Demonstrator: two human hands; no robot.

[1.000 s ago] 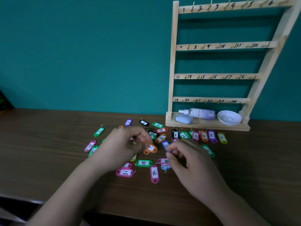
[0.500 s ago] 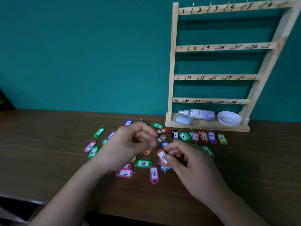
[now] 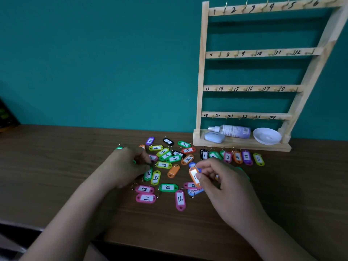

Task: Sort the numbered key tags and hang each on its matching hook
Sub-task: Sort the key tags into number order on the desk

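Coloured numbered key tags (image 3: 168, 187) lie scattered before the wooden hook rack (image 3: 244, 88); one orange tag (image 3: 194, 176) is held tilted.

Spray bottle (image 3: 233, 131) on its side, pale blue case (image 3: 214, 137), white dish (image 3: 267, 136) — teal wall (image 3: 94, 63) behind.

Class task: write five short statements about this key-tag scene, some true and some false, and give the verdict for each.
1. No tag hangs on the rack. True.
2. The right hand pinches a green tag. False: it pinches an orange tag.
3. The spray bottle stands upright. False: it lies on its side on the rack's base.
4. The pink 3 tag lies beside the orange 4 tag. True.
5. The pink 16 tag hangs on a hook. False: it lies on the table.
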